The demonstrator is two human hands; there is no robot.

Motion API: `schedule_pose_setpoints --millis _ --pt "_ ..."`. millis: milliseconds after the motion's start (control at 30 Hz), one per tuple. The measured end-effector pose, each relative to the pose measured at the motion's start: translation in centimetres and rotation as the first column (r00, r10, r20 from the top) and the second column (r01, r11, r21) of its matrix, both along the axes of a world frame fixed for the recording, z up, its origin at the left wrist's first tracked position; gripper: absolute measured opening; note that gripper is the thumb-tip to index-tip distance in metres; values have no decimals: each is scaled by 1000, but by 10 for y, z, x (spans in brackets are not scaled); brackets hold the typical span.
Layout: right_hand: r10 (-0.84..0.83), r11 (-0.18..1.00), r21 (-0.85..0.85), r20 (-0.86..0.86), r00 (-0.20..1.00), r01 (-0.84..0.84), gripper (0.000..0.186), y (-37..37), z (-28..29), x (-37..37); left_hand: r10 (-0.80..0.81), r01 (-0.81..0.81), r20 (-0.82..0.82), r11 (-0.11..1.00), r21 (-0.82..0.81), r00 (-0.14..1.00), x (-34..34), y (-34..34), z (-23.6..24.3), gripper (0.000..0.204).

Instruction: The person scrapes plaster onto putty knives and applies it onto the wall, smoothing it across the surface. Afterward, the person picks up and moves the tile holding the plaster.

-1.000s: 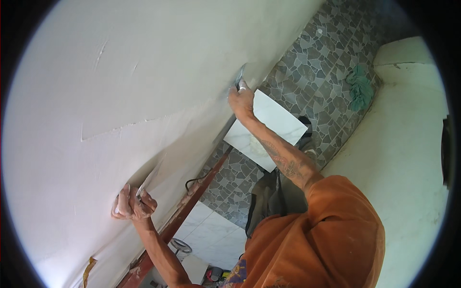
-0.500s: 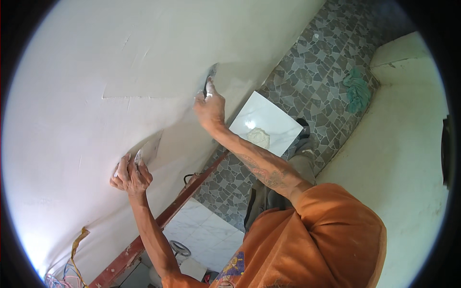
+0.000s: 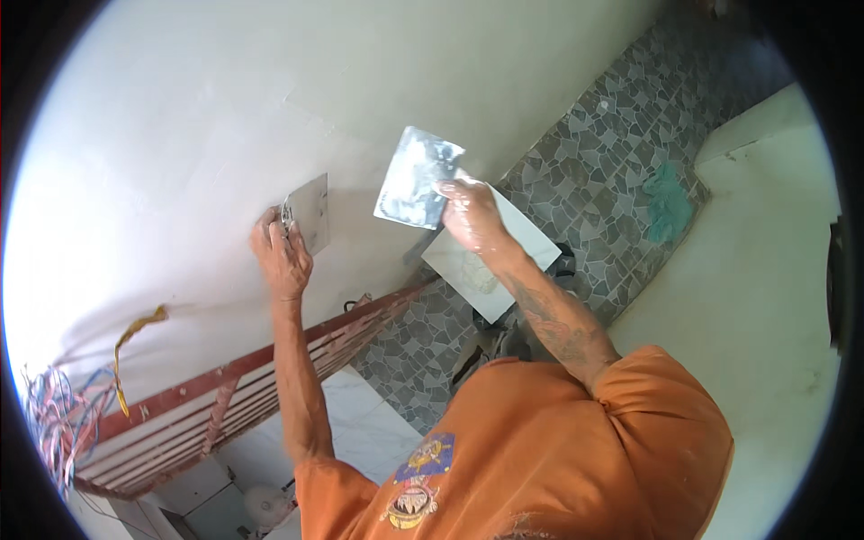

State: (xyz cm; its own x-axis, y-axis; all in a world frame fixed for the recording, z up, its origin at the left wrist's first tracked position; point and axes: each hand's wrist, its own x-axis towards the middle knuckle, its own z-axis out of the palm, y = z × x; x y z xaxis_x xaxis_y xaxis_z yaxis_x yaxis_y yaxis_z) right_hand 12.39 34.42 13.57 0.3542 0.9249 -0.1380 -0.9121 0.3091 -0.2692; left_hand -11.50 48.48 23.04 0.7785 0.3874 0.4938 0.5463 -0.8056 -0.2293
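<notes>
My left hand (image 3: 284,259) is closed around a thin flat putty blade (image 3: 312,212), which lies close against the pale wall (image 3: 171,135); its fingers partly cover the blade's near edge. To the right, my right hand (image 3: 472,216) grips a wider metal putty blade (image 3: 416,180) by one side, thumb on the face. That face is turned up toward me and smeared with white putty, and white residue coats the fingers. Below the right hand is a white tile (image 3: 531,232), partly hidden by my forearm, with a pale patch of putty (image 3: 477,273) on it.
A reddish metal railing (image 3: 225,373) runs along the wall's lower side. Bundled wires (image 3: 63,414) and a yellow strip (image 3: 135,346) stick out at lower left. Grey stone-pattern flooring (image 3: 598,148) extends at right, with a green cloth (image 3: 668,202) near the opposite wall (image 3: 738,270).
My right hand has come away from the wall, moving right and down, and turned its blade face up. My left hand has shifted up and right along the wall with its blade.
</notes>
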Motion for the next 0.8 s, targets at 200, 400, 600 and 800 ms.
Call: schedule_pose_setpoints --millis 200,400,600,800 --pt "72 995 -74 77 994 -66 42 -80 27 8 614 1 475 611 -792 631 -4 -84 -47 31" --pt "-194 973 207 972 131 -98 43 -118 60 -19 907 694 238 -78 -715 347 10 -149 -87 28" --pt "-426 861 192 778 -462 -471 49 -120 67 -18 875 874 141 -424 -236 462 18 -172 -80 27" --pt "-439 863 99 635 -636 -496 46 -130 67 -4 874 810 181 -315 -495 450 20 -175 -60 29"
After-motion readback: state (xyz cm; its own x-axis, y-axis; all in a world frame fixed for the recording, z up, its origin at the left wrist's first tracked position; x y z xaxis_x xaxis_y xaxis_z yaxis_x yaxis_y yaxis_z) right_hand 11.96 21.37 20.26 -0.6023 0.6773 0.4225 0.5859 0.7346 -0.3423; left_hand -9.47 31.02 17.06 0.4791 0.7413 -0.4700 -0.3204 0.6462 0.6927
